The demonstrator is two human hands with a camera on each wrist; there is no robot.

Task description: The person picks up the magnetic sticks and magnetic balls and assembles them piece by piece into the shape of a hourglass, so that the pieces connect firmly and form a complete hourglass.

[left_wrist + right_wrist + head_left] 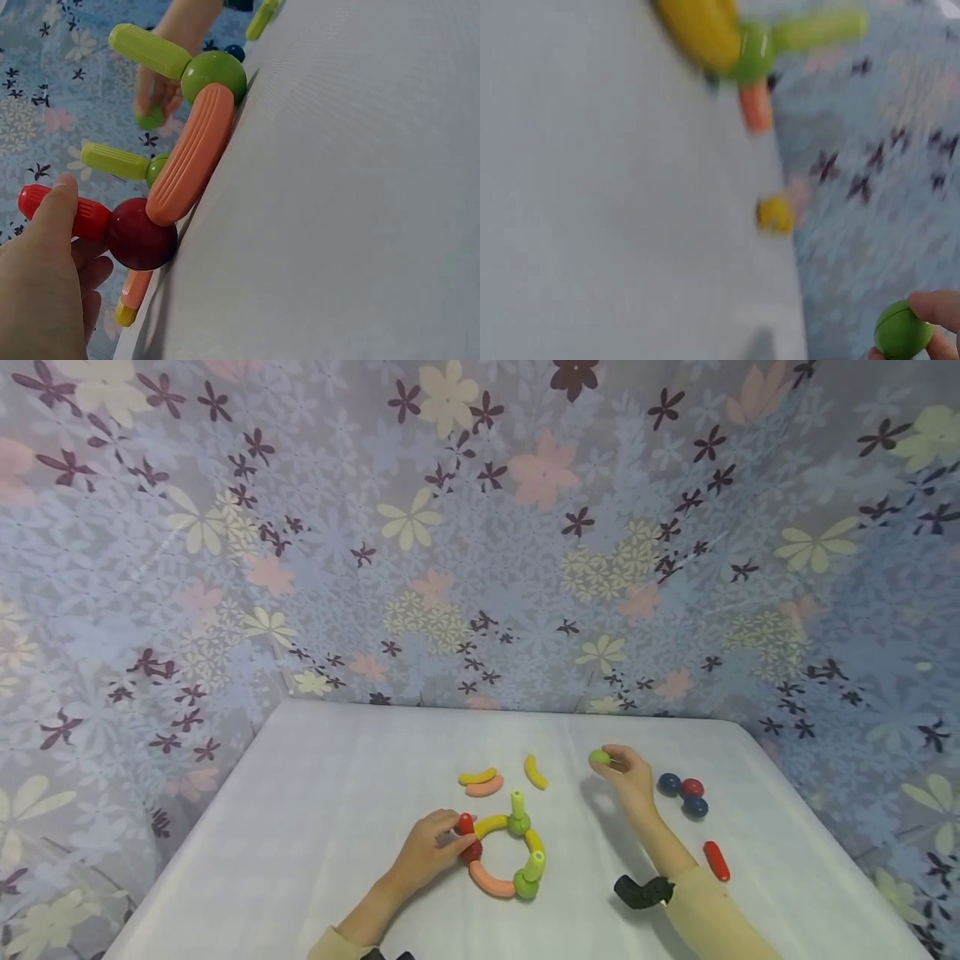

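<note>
A ring of curved yellow and salmon rods (491, 882) joined by balls lies on the table. My left hand (429, 853) is at its left side, thumb and fingers around a short red rod (91, 218) that stands up from a dark red ball (142, 234). Two green balls (527, 884) on the ring's right side each carry an upright light-green rod (517, 804). Farther back and to the right, my right hand (628, 777) pinches a loose green ball (902, 330) between thumb and fingertips, raised over the table.
Behind the ring lie a yellow curved rod (477, 776) beside a salmon one (484, 787), and another yellow rod (536, 772). Two dark blue balls (695, 807), a red ball (692, 787) and a red rod (716, 861) lie at right. A flowered cloth (480, 568) hangs behind the white table (337, 760).
</note>
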